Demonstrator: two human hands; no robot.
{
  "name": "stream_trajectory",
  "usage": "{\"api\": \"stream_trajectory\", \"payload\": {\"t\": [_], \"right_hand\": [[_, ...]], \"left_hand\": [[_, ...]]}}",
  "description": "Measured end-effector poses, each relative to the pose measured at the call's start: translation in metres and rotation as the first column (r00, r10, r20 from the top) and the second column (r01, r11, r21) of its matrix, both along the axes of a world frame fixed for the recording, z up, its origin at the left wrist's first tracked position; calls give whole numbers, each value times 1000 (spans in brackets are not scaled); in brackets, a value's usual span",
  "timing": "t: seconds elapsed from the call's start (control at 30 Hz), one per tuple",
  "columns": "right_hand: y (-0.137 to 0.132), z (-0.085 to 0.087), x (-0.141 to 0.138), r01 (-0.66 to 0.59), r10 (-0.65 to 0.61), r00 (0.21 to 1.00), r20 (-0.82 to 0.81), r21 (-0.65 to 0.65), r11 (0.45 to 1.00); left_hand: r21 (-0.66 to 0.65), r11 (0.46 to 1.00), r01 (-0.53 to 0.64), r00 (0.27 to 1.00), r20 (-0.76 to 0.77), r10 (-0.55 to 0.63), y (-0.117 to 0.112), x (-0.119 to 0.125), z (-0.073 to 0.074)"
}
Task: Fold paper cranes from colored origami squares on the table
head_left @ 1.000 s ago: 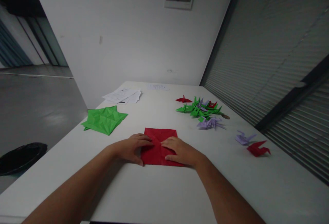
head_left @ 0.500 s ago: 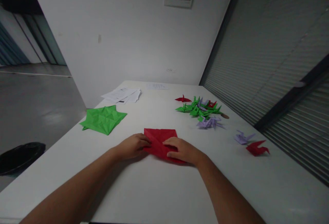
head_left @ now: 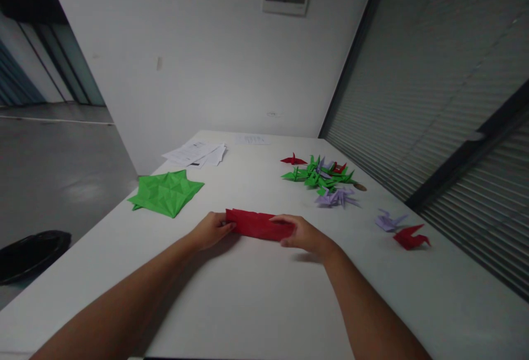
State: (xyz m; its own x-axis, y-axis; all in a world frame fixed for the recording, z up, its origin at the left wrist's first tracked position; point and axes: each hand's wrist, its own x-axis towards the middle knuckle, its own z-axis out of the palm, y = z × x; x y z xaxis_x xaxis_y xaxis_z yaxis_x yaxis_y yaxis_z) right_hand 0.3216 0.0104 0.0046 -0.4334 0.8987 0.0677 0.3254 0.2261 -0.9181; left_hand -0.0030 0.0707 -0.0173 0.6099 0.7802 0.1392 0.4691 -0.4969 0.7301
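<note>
A folded sheet of red paper (head_left: 258, 225) forms a long narrow strip at the middle of the white table (head_left: 248, 305). My left hand (head_left: 211, 231) pinches its left end, with the thumb in front and the fingers behind. At the other end, my right hand (head_left: 306, 235) curls around the paper. Its forefinger lies along the top edge and its thumb sits lower, near the bottom edge. The remaining fingers of that hand are mostly hidden.
Creased green paper (head_left: 167, 192) lies to the left, with printed white sheets (head_left: 194, 153) behind it. Several folded green cranes (head_left: 318, 175) and purple cranes (head_left: 336, 197) are heaped at the right. A red crane (head_left: 411, 237) stands closer. A black-lined bin (head_left: 33, 255) is beside the table.
The red paper has gone from lying spread out under both hands to a narrow folded strip, its near part turned up and away. My left hand now pinches its end.
</note>
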Motion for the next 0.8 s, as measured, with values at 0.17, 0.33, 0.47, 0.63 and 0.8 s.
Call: {"api": "stream_trajectory", "payload": {"t": [0.17,0.33,0.47,0.63,0.8], "right_hand": [[2,-8,-17,210,-211,976,57,19,977],[10,-20,-18,355,-359,931,60,65,933],[14,-29,-18,435,-451,881,141,130,891],[15,-28,-24,522,-573,715,401,238,819],[12,-25,-24,481,-549,612,569,284,830]], "left_hand": [[0,996,-89,996,-21,89,1,1,-2],[-24,986,-165,986,-5,165,1,2,-7],[-99,973,-208,977,27,212,-1,5,-9],[-31,963,-267,963,-34,266,-3,7,-8],[122,980,-156,975,-139,173,2,3,-8]]}}
